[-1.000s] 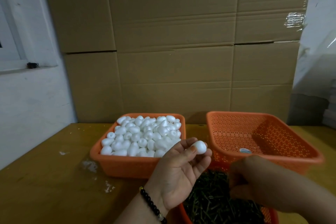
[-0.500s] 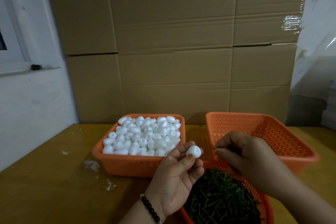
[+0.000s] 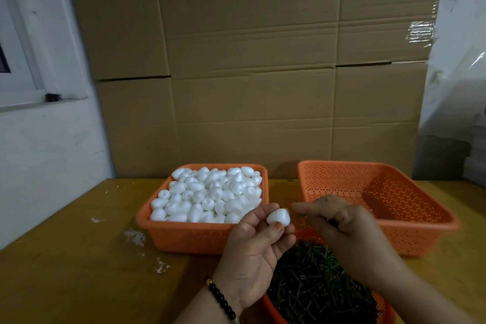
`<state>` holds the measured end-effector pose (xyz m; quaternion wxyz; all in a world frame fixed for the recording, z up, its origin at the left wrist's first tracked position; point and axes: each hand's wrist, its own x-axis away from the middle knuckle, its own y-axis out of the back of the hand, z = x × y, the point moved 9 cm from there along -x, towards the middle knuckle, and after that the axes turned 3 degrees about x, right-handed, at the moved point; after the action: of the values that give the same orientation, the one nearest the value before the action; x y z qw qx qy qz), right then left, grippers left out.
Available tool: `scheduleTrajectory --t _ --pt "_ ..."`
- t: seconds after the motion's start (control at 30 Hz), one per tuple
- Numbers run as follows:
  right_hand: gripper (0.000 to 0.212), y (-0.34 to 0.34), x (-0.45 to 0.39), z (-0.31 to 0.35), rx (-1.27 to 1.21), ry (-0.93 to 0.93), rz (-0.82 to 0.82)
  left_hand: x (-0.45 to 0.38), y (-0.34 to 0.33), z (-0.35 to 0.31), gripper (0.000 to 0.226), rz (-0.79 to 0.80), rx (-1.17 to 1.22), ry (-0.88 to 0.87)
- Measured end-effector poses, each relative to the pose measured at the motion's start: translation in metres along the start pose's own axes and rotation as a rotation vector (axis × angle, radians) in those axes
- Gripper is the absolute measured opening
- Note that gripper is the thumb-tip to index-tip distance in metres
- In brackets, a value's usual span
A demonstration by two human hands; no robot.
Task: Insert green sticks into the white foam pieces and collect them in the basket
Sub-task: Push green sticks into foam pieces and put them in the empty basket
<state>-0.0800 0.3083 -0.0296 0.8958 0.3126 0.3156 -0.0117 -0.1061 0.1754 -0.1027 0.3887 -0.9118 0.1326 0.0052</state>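
Cardboard wall fills the far side, flattened boxes stacked upright. Wooden counter runs below it, with white crumbs scattered near left.

Far left on the counter: orange tub heaped with white foam pieces. Far right: orange mesh basket, perforated walls, nothing visible in it from this angle.

Near centre, partly cut by the bottom edge: a third orange container packed with green sticks.

Right hand hovers above the stick pile, index finger pointing left toward the foam, other fingers curled; its grip looks narrow and pinched (whether a stick sits in it, I cannot tell, too dim and blurred).

Left hand, palm toward the camera, black bead bracelet at the wrist. Its grip holds a single foam piece between thumb and fingertips, raised in front of the tub's near right corner, just left of the right index fingertip.
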Motion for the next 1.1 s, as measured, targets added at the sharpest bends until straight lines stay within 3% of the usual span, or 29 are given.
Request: scheduleTrajectory --t 0.17,0.33,0.77,1.1 --pt "0.046 0.001 0.002 0.007 0.049 0.064 -0.037 -0.001 0.0 0.001 0.036 0.008 -0.042 -0.015" --pt "0.03 -0.001 0.004 0.009 0.023 0.065 -0.039 -0.001 0.0 0.002 0.038 0.003 -0.106 -0.03" --pt "0.017 -0.003 0.017 -0.019 -0.158 -0.114 -0.107 0.002 -0.002 0.006 0.045 0.008 -0.214 -0.013" --pt "0.016 -0.005 0.022 -0.022 -0.099 -0.092 -0.091 0.002 0.0 0.008 0.026 -0.025 -0.327 -0.044"
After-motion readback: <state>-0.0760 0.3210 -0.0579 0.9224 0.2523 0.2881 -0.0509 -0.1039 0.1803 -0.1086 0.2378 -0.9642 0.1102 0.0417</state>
